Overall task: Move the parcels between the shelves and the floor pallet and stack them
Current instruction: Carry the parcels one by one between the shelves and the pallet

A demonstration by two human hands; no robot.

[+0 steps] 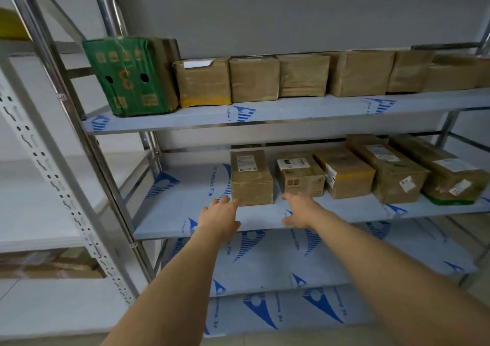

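Target parcel (pixel 251 177): a brown taped box with a white label on top, sitting leftmost in the row on the middle shelf (pixel 185 207), at frame centre.
Parcel relative to hands: lying between them, just beyond the fingertips.
Parcel axis: long side running front to back into the shelf, short face turned toward the camera.
Left hand (pixel 218 213): reaching forward palm down, fingers spread, fingertips touching or almost touching the box's lower left corner; the grip is holding nothing.
Right hand (pixel 298 210): stretching out right of the box's front corner, fingers loosely spread, grip empty.
Arms: both extending nearly straight from the bottom of the frame.
Neighbours: four more brown parcels (pixel 299 174) lining up to the right.
Upper shelf (pixel 238 115): carrying a green carton (pixel 130 76) and brown boxes.
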